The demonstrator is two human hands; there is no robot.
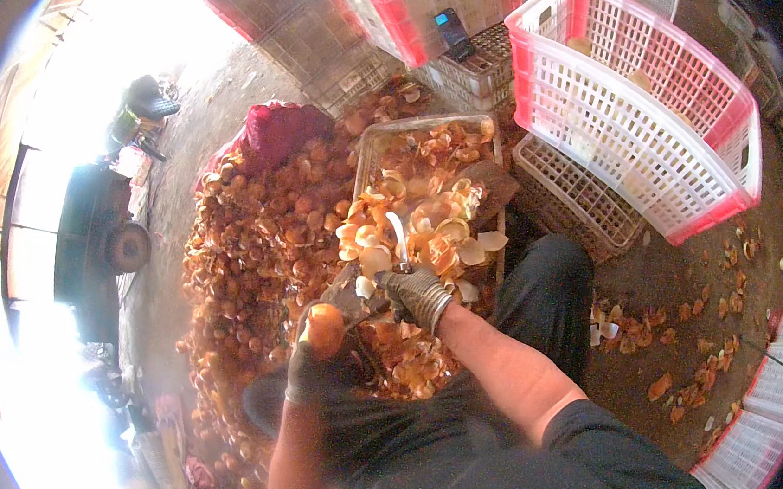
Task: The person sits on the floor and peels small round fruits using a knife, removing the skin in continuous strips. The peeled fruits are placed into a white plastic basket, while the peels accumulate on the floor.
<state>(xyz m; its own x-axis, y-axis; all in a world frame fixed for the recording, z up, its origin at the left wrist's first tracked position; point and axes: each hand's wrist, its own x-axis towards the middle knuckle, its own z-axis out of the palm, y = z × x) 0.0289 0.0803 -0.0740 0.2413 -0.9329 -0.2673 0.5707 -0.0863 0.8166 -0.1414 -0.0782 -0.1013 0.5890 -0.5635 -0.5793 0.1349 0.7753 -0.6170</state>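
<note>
My left hand [311,360], in a dark work glove, holds an unpeeled brown onion [324,331] low in the centre of the view. To its upper right, my gloved right hand [416,295] grips a small knife with a curved blade [398,237], the blade pointing up and away. Just beyond the knife, onion skins and cut pieces [451,239] heap over a plastic crate [437,117]. A peeled onion or a large pale piece [375,261] lies beside the blade. Left of the crate spreads a large pile of brown onions [275,220].
A red mesh sack [279,133] lies at the pile's far end. At the upper right, a white and pink crate [626,118] holding a few pale onions rests on a lower crate [578,191]. A phone-like device [454,35] leans against another crate [418,20]. Skins litter the right floor.
</note>
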